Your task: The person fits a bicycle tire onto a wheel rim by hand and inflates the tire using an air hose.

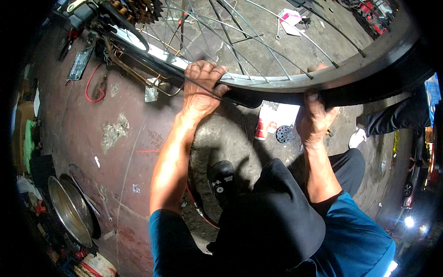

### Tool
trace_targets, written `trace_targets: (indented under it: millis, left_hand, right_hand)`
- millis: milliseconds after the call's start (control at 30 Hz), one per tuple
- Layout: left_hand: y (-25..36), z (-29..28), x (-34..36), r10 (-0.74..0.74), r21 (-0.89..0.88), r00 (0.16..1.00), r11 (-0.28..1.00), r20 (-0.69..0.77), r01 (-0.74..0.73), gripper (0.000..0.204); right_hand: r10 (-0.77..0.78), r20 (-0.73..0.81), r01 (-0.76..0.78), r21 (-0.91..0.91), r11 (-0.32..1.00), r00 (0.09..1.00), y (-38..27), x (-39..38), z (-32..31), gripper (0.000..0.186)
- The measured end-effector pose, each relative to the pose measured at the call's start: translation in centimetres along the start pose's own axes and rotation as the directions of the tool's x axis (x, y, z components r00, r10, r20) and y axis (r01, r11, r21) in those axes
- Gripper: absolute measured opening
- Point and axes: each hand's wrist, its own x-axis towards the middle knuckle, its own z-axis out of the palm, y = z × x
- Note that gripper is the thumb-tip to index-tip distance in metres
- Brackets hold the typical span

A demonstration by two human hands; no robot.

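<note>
A spoked bicycle wheel spans the top, with its silver rim [277, 86] facing me and a rusty sprocket cluster [134, 10] at the upper left. Along the rim's near side runs a black tyre [369, 92]; between my hands its edge sags below the rim. My left hand [200, 90] is closed over the rim and tyre, fingers on top, a thin dark line crossing it. Further right, my right hand [317, 115] grips the tyre from below, thumb against its side, and a fingertip shows beyond the rim. The rest of its fingers are partly hidden.
Below the wheel lie a red can [261, 129], white paper and a round black perforated piece [284, 134]. A metal basin [70, 210] and a wrench [106, 207] are at left. Another person's trousered leg [392, 117] is at right. A red hose [200, 212] passes my shoe.
</note>
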Motion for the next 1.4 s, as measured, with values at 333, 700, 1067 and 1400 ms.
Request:
trace_targets:
  millis: [333, 700, 1067, 1400]
  left_hand:
    - [0.3, 0.8, -0.2, -0.012, -0.013, 1.0, 1.0, -0.025, 0.012, 0.046]
    - [-1.1, -0.8, -4.0, -0.105, -0.028, 0.986, 0.994, -0.132, 0.102, 0.059]
    - [-1.6, -0.3, -0.8, 0.016, 0.091, 1.0, 0.996, 0.018, -0.017, 0.056]
    - [1.1, 2.1, -2.5, -0.07, 0.026, 0.992, 0.997, -0.109, 0.073, 0.061]
  right_hand:
    - [0.064, 0.469, -0.23, 0.305, 0.924, 0.881, -0.1, 3.8, -1.3, 0.074]
    - [0.045, 0.308, -0.111, 0.198, 0.974, 0.95, -4.2, 5.2, -0.5, 0.066]
    - [-0.02, 0.417, -0.168, 0.41, 0.896, 0.909, -0.4, 4.8, -1.0, 0.077]
    - [0.111, 0.176, -0.168, 0.353, 0.921, 0.978, -2.6, 3.4, -0.4, 0.06]
